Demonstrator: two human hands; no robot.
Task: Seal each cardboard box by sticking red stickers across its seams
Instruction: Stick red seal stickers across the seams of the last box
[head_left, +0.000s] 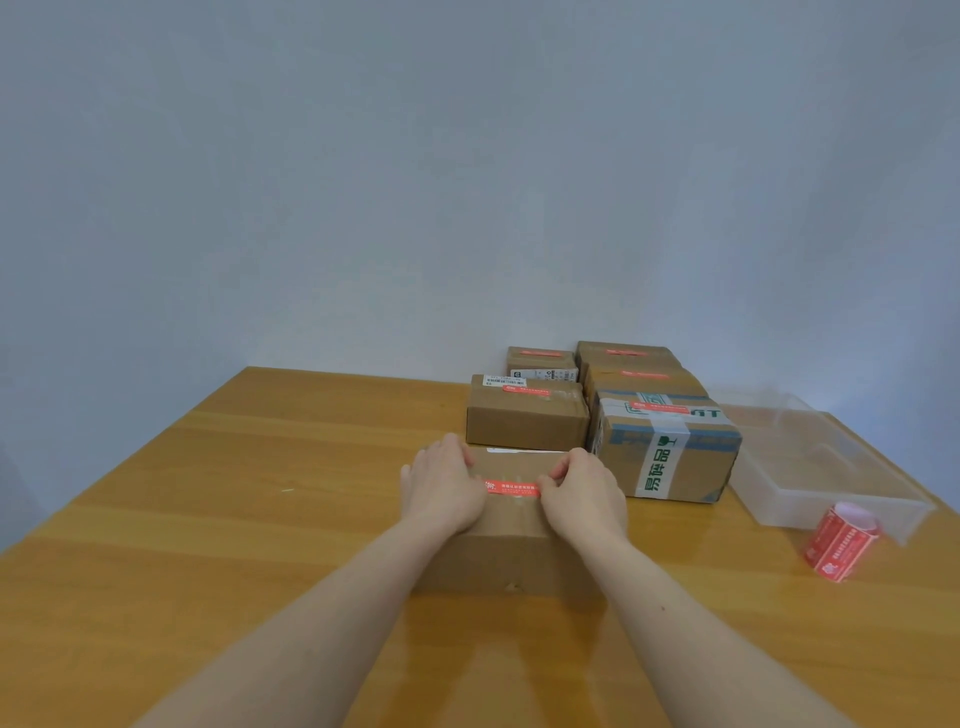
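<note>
A brown cardboard box (506, 551) stands in front of me on the wooden table (208, 519). A red sticker (511, 488) lies across the seam on its top. My left hand (444, 488) rests flat on the box's left top, its fingers beside the sticker's left end. My right hand (584, 491) has its fingertips curled down on the sticker's right end. A roll of red stickers (839, 543) lies on the table at the right.
Behind the box stand several cardboard boxes with red stickers on top, among them a plain one (524, 418) and one with green-printed tape (667, 452). A clear plastic tray (821, 462) sits at the right, by the table's edge. A wall rises behind.
</note>
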